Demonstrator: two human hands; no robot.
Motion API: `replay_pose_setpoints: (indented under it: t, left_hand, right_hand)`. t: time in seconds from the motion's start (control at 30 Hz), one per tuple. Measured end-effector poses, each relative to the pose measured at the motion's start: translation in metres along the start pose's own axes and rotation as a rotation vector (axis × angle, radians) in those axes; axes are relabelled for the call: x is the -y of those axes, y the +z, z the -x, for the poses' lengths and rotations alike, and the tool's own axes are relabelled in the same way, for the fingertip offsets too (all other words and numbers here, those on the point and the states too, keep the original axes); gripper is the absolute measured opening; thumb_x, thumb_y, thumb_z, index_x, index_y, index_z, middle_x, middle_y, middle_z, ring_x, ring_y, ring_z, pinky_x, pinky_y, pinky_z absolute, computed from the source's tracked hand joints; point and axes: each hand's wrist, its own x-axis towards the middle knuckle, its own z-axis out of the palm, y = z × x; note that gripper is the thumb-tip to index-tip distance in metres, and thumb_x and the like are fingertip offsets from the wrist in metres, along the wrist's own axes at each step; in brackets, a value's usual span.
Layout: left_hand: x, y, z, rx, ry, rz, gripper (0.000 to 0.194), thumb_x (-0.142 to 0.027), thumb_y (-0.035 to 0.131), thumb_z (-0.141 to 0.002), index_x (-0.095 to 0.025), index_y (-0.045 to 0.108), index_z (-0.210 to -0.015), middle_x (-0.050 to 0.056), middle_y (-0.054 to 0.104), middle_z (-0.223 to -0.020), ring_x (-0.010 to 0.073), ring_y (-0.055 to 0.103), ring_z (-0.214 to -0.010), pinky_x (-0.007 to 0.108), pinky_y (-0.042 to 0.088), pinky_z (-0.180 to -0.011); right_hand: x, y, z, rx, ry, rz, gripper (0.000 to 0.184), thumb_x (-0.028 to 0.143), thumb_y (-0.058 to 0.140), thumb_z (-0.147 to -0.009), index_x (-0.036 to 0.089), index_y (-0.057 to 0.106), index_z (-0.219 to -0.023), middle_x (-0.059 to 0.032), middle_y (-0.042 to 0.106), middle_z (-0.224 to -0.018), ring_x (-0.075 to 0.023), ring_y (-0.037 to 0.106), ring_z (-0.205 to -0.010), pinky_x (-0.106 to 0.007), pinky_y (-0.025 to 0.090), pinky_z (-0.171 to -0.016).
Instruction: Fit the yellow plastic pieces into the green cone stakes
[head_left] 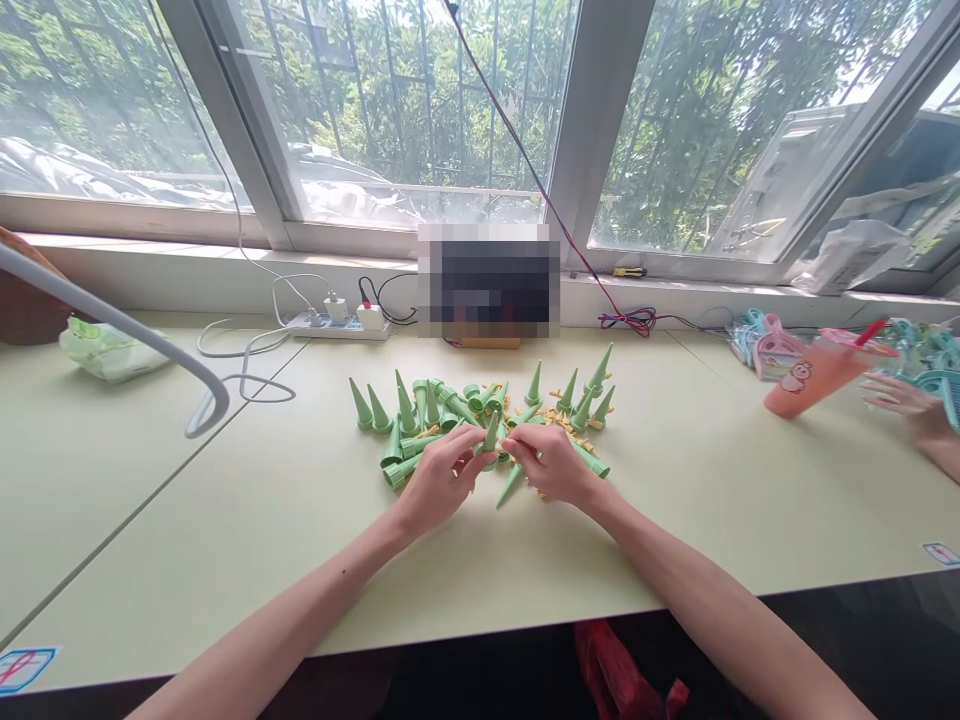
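My left hand (448, 468) is closed with thumb and fingers round a green plastic spike (491, 434), its tip pointing up. Close beside it, my right hand (553, 462) pinches at the spike's right side; whatever is between its fingertips is too small to make out. Around both hands lies a heap of green spikes (405, 408), some standing on their wide ends, others on their sides. Small yellow plastic pieces (585, 450) are mixed among them. One loose spike (511, 487) lies just under my right hand, point toward me.
A power strip (341, 327) with plugs and cables sits at the back left, near a plastic bag (112, 350). A white curved bar (150, 345) crosses the left. At right are a tilted drink cup (817, 375), teal items (937, 350) and another person's hand (911, 405).
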Motion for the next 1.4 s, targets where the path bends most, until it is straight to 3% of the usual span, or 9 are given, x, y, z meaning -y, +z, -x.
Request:
replay_pose_setpoints:
  t: [0.23,0.5,0.73,1.07,1.4]
  left_hand:
    - [-0.0056,-0.0014,0.0,0.024,-0.023,0.008,0.018,-0.026,0.051,-0.095,-0.02,0.064,-0.106,0.003,0.058,-0.088,0.007,0.049,-0.055,0.02,0.048,-0.049]
    - [-0.0057,-0.0008,0.0,0.004,-0.05,0.045,0.02,-0.029,0.051,-0.095,-0.019,0.063,-0.107,0.003,0.06,-0.088,0.0083,0.054,-0.057,0.019,0.049,-0.048]
    - [-0.0049,0.0001,0.0009,-0.01,0.039,-0.071,0.017,-0.023,0.048,-0.096,-0.019,0.063,-0.102,0.002,0.057,-0.085,0.0068,0.048,-0.054,0.019,0.045,-0.049]
    - [0.0001,0.0015,0.0026,-0.037,0.096,-0.124,0.019,-0.026,0.049,-0.096,-0.02,0.064,-0.106,0.005,0.063,-0.091,0.0085,0.052,-0.058,0.02,0.047,-0.051]
    - [0.0026,0.0032,0.0054,-0.034,0.068,-0.195,0.021,-0.028,0.051,-0.097,-0.019,0.062,-0.112,-0.002,0.058,-0.067,0.0083,0.048,-0.049,0.02,0.043,-0.052]
  right_hand:
    - [0.0002,0.0008,0.0006,-0.011,0.003,0.011,0.037,0.035,0.045,-0.1,0.019,0.051,-0.067,0.0026,0.044,-0.058,-0.0105,0.037,-0.053,-0.023,0.032,-0.052]
    - [0.0023,-0.0002,-0.0008,-0.017,0.016,-0.006,0.039,0.038,0.042,-0.101,0.019,0.05,-0.068,0.0024,0.044,-0.057,-0.0106,0.036,-0.052,-0.024,0.032,-0.051]
    - [0.0041,0.0004,-0.0009,0.002,0.039,-0.071,0.039,0.039,0.04,-0.101,0.02,0.045,-0.067,0.0026,0.044,-0.057,-0.0105,0.037,-0.052,-0.024,0.032,-0.051]
    - [0.0045,0.0009,-0.0008,0.019,0.043,-0.057,0.039,0.038,0.039,-0.102,0.02,0.044,-0.067,0.0025,0.045,-0.057,-0.0105,0.039,-0.051,-0.024,0.032,-0.05]
    - [0.0045,0.0012,-0.0012,0.012,0.048,-0.029,0.038,0.032,0.039,-0.1,0.02,0.036,-0.064,0.004,0.038,-0.055,-0.0102,0.033,-0.05,-0.025,0.028,-0.05]
